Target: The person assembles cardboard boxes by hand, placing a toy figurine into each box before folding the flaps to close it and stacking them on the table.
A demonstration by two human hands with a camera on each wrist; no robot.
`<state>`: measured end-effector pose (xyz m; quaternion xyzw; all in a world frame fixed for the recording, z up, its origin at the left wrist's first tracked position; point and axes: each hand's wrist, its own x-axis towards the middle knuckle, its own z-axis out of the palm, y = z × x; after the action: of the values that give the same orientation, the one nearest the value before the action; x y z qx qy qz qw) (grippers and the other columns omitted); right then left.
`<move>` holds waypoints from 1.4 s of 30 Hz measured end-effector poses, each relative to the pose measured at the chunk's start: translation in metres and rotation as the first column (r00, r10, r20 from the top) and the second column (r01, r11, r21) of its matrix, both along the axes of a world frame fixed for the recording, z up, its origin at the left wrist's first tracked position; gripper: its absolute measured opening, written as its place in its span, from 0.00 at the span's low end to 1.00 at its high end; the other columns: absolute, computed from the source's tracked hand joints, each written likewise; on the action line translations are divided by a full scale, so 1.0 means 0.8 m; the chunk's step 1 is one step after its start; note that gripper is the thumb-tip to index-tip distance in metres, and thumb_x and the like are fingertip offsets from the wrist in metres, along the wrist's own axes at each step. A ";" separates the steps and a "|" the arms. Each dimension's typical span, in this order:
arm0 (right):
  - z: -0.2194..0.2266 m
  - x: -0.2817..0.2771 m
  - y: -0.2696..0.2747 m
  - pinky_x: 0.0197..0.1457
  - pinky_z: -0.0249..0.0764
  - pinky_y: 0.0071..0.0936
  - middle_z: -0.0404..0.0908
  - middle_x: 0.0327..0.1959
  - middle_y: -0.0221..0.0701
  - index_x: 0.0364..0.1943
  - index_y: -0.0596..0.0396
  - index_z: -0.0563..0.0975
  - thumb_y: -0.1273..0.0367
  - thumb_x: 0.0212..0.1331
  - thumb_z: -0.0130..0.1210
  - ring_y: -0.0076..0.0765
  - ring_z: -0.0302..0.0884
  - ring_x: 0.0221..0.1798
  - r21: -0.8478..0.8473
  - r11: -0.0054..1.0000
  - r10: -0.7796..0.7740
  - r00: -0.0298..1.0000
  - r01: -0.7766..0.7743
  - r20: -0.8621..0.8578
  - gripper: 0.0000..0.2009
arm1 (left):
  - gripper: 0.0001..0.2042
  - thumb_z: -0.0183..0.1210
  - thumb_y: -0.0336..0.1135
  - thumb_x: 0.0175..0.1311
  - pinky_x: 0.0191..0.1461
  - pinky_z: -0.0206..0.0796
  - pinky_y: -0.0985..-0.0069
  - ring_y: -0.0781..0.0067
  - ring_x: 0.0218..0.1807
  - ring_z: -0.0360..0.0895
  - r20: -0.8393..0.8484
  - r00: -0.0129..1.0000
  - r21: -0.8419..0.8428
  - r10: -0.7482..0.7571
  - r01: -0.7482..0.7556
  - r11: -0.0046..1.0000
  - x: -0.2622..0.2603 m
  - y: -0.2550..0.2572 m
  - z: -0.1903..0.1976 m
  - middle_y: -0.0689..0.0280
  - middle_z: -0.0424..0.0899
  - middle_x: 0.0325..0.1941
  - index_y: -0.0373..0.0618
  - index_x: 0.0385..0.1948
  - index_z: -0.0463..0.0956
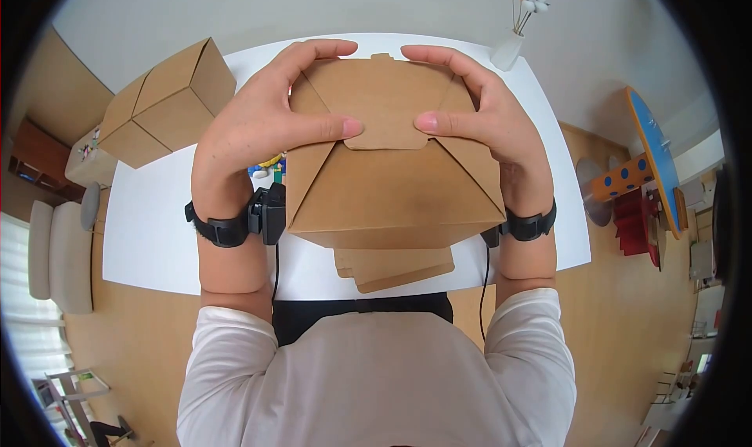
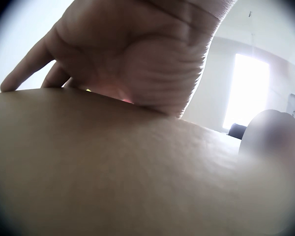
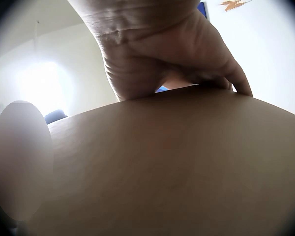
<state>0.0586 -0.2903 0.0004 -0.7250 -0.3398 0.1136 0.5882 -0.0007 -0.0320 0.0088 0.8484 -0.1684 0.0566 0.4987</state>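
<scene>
Gripped between my left hand (image 1: 258,118) and right hand (image 1: 501,122) is a cardboard box (image 1: 392,185), mid-frame. Another carton (image 1: 174,99) sits upper left.

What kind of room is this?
Probably somebody's living room, though I can't be sure. There's what looks like a pale sofa on the left, a white curtain near it, and a white vase with stems on the table.

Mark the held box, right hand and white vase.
Held box (image 1: 395,173), head view: near panel.
Right hand (image 1: 504,120), head view: near the thumb's base.
White vase (image 1: 507,52), head view: its body.
</scene>
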 end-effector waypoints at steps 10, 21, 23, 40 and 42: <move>-0.001 0.009 0.020 0.63 0.70 0.28 0.78 0.56 0.34 0.64 0.56 0.73 0.68 0.51 0.69 0.33 0.74 0.58 -0.347 0.936 0.147 0.964 -0.063 0.220 0.32 | 0.30 0.70 0.33 0.51 0.61 0.67 0.71 0.66 0.57 0.75 0.017 1.000 0.197 0.002 -0.005 0.980 -0.007 0.015 -0.008 0.63 0.78 0.55 0.43 0.61 0.74; 0.052 -0.001 0.048 0.57 0.74 0.35 0.81 0.52 0.44 0.62 0.52 0.74 0.54 0.48 0.71 0.47 0.78 0.54 -0.769 0.639 0.286 0.934 -0.019 0.214 0.36 | 0.29 0.71 0.35 0.52 0.59 0.69 0.70 0.62 0.54 0.79 -0.038 0.999 0.322 -0.027 0.038 0.946 -0.008 -0.016 -0.015 0.57 0.83 0.53 0.41 0.59 0.75; 0.039 0.001 0.042 0.53 0.76 0.37 0.83 0.49 0.40 0.61 0.47 0.75 0.54 0.46 0.70 0.47 0.81 0.50 -0.728 0.686 0.311 0.898 0.014 0.310 0.34 | 0.29 0.72 0.35 0.52 0.59 0.69 0.71 0.61 0.53 0.79 -0.019 0.999 0.335 -0.030 0.035 0.942 -0.010 -0.014 -0.015 0.57 0.83 0.52 0.40 0.58 0.75; 0.039 -0.004 0.027 0.52 0.76 0.33 0.83 0.49 0.39 0.65 0.47 0.72 0.53 0.55 0.66 0.42 0.81 0.49 -0.688 0.724 0.296 0.922 -0.047 0.248 0.32 | 0.26 0.68 0.43 0.59 0.54 0.71 0.70 0.60 0.49 0.80 0.028 0.999 0.351 -0.018 0.007 0.936 -0.020 -0.015 -0.015 0.55 0.83 0.49 0.40 0.57 0.75; 0.032 -0.001 0.015 0.51 0.75 0.29 0.82 0.49 0.38 0.66 0.51 0.71 0.54 0.62 0.63 0.35 0.79 0.50 -0.583 0.809 0.232 0.950 -0.069 0.209 0.30 | 0.26 0.67 0.45 0.60 0.53 0.71 0.70 0.60 0.48 0.80 -0.010 1.000 0.359 0.006 -0.002 0.933 -0.022 -0.014 -0.011 0.55 0.83 0.48 0.40 0.57 0.75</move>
<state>0.0579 -0.2783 0.0262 -0.8463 -0.4241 0.1564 0.2818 -0.0183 -0.0433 -0.0003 0.9257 -0.1717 0.0213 0.3363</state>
